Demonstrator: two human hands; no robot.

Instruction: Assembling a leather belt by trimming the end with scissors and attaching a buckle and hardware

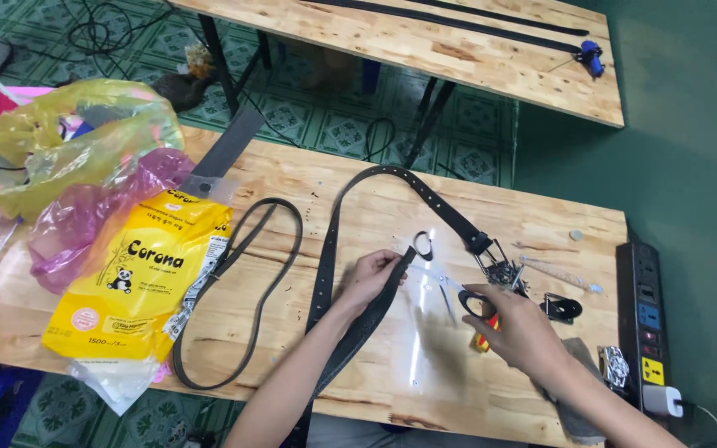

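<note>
Examining the head view, we found the left hand [368, 278] closed on the end of a dark belt [325, 274], pinching it near an oval loop [422, 245] at its tip. The belt ran up the wooden worktable [309, 174] in an arch and came down to a metal buckle [491, 253] on the right. The right hand [518, 328] lay just beside a heap of small metal parts [508, 274], its fingers curled round a black ring-shaped handle [473, 303] with something red and yellow beneath; we could not tell the tool. A clear plastic sheet [429, 332] lay under both hands. A second, thinner belt [242, 290] lay looped to the left, touching a yellow packet [139, 282], with coloured plastic bags [76, 158] behind. A power strip [642, 319] sat at the right edge.
</note>
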